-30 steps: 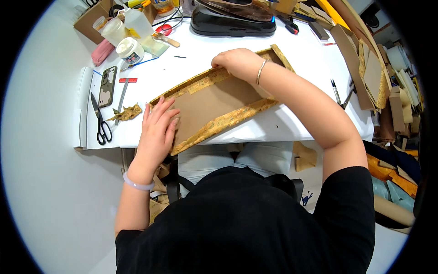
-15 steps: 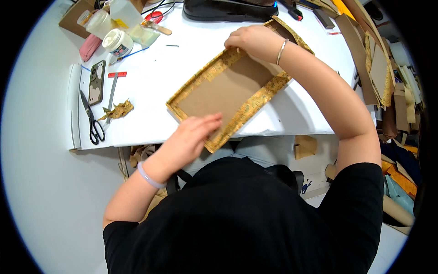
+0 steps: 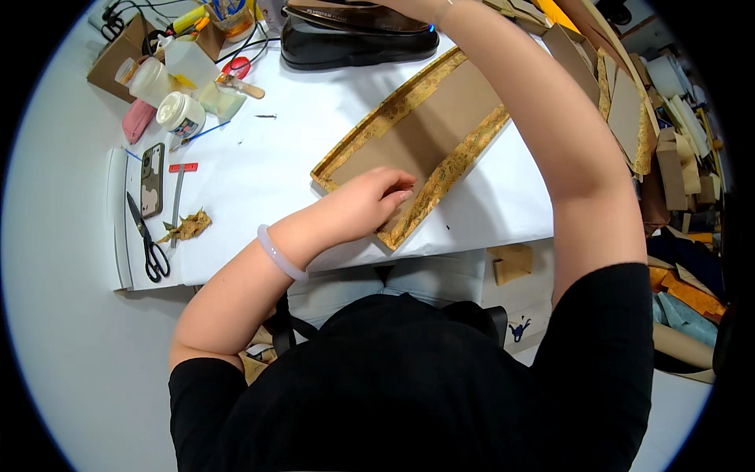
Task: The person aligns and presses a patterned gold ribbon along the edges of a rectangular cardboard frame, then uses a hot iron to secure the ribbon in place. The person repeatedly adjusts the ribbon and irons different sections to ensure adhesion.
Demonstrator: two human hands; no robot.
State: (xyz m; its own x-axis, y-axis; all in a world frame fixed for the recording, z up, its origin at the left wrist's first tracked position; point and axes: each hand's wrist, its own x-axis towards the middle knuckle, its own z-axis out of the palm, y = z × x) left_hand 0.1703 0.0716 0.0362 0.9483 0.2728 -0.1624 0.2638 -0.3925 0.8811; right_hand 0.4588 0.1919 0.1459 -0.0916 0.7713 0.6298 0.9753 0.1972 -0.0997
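A shallow open cardboard box (image 3: 452, 102) with a plain brown inside and gold patterned covering along its walls lies slanted on the white table. My left hand (image 3: 373, 197) reaches over its near left end, fingers curled in above the inside near the front wall; whatever they might hold is hidden. My right hand (image 3: 413, 6) is at the top edge of the picture, over a glossy black appliance (image 3: 358, 43) with a small blue light, shaped like an iron on its base. That hand's fingers are cut off from view. My right forearm passes above the box's far end.
At left lie black scissors (image 3: 149, 244), a phone (image 3: 152, 179), a metal ruler with a red end (image 3: 179, 189) and a crumpled gold scrap (image 3: 189, 226). Behind stand a white jar (image 3: 181, 115), bottles and a flat brush (image 3: 240, 85). Cardboard pieces (image 3: 570, 67) stand at right.
My right hand has left the box's far wall and gone up to the black appliance. My left hand's fingers, stretched out before, are now curled. The view has shifted slightly.
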